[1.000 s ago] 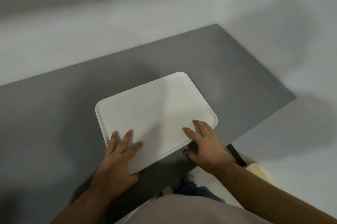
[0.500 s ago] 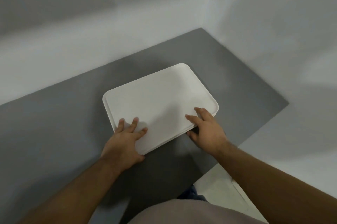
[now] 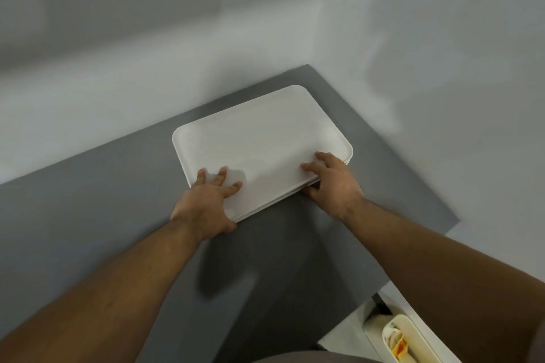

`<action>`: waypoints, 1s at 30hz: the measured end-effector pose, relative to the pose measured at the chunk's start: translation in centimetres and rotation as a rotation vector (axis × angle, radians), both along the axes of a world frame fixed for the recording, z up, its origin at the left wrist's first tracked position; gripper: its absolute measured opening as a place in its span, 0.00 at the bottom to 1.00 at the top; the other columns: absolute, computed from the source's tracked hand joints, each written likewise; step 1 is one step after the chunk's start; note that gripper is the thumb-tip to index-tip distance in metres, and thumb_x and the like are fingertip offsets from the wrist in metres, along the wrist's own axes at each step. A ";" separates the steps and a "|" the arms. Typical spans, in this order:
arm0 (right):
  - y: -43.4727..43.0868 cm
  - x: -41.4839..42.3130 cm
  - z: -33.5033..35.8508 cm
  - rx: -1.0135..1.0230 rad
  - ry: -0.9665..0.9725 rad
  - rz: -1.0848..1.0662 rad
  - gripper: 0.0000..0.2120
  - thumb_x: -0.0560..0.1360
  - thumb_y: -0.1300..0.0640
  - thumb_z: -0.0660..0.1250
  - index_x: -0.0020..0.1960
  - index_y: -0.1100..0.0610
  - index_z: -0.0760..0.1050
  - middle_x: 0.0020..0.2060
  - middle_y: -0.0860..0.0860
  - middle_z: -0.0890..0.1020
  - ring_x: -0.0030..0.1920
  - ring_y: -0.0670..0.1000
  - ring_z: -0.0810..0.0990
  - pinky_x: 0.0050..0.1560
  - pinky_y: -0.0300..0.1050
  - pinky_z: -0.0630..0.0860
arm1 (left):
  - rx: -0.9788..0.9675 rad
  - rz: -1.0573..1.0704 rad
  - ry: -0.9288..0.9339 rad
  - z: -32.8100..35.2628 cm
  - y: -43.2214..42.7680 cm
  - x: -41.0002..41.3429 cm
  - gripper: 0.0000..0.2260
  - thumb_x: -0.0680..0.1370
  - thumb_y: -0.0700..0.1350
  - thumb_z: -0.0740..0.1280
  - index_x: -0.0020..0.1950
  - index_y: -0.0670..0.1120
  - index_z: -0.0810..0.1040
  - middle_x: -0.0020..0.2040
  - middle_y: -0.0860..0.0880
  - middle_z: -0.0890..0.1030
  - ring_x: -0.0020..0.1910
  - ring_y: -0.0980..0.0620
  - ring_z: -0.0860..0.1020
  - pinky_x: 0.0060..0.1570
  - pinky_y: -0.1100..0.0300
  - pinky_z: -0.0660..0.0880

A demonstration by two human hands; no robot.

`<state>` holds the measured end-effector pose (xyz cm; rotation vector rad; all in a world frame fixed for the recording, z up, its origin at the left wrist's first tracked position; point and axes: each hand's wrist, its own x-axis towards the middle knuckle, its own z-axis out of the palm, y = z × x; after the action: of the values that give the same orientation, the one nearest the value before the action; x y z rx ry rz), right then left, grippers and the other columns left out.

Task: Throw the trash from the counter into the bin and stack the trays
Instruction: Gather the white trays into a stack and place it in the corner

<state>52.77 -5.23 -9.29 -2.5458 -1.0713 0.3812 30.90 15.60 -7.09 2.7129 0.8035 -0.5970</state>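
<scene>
1. Our left hand lies with fingers spread flat on the near-left corner of the white tray stack, thumb hooked under the near edge, so it grips the stack at that corner.
2. Our right hand clamps the near-right corner, fingers on top and thumb beneath the layered rims.
3. The stack sits on the grey counter towards its far right corner, close to both walls, and is turned slightly askew to the counter's edges.
4. At least two rims show along the near edge, so we judge the stacking itself is mostly done and the stack is being settled in place.
5. Risks as we see them:
   - The trays look smooth; if we push on the top one only, it could slide off the one beneath and leave the rims misaligned.
   - Our thumbs are under the near edge, so setting the stack flat before drawing them out could pinch them or leave the stack tilted.
   - Shoving too far could knock the far corner against the wall and skew the stack.
6. The bin stands below the counter's near right corner, paper trash visible inside; no trash shows on the counter in view.
</scene>
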 end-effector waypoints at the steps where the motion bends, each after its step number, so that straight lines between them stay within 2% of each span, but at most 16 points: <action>1: 0.3 1.0 0.0 -0.008 0.002 -0.001 0.28 0.71 0.46 0.76 0.70 0.41 0.75 0.75 0.48 0.67 0.76 0.52 0.64 0.72 0.48 0.66 | 0.001 0.006 0.006 0.0 0.2 1.0 0.46 0.66 0.62 0.73 0.79 0.68 0.51 0.82 0.61 0.44 0.82 0.42 0.44 0.74 0.39 0.64; 11: 4.1 9.3 0.6 -0.053 0.030 -0.011 0.27 0.72 0.52 0.75 0.71 0.47 0.74 0.77 0.52 0.65 0.77 0.53 0.64 0.72 0.45 0.64 | 0.008 0.025 0.061 0.6 2.0 9.5 0.47 0.67 0.63 0.75 0.79 0.68 0.51 0.83 0.60 0.44 0.81 0.40 0.44 0.72 0.37 0.65; 16: 5.1 12.0 0.2 -0.045 0.037 -0.011 0.27 0.73 0.54 0.75 0.71 0.49 0.74 0.77 0.53 0.64 0.77 0.55 0.64 0.74 0.46 0.63 | 0.008 0.023 0.064 1.1 2.8 12.3 0.46 0.68 0.62 0.75 0.80 0.67 0.51 0.83 0.59 0.44 0.81 0.40 0.45 0.74 0.39 0.64; 20: 5.8 13.5 0.2 -0.042 0.038 -0.005 0.28 0.72 0.55 0.75 0.71 0.51 0.74 0.77 0.56 0.65 0.77 0.56 0.64 0.76 0.46 0.62 | 0.017 0.022 0.067 1.3 3.4 13.9 0.46 0.68 0.62 0.75 0.80 0.67 0.52 0.83 0.59 0.45 0.82 0.40 0.45 0.73 0.39 0.64; 30: 6.0 14.8 0.3 -0.044 0.043 -0.001 0.28 0.72 0.54 0.75 0.71 0.49 0.74 0.76 0.53 0.66 0.77 0.54 0.64 0.75 0.45 0.62 | 0.004 0.035 0.051 0.6 3.6 14.7 0.47 0.67 0.61 0.75 0.79 0.67 0.52 0.83 0.59 0.45 0.82 0.40 0.45 0.71 0.38 0.66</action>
<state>67.55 0.80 -8.99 -2.5648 -1.0575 0.4619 45.61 19.18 -6.51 2.6912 0.8631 -0.6605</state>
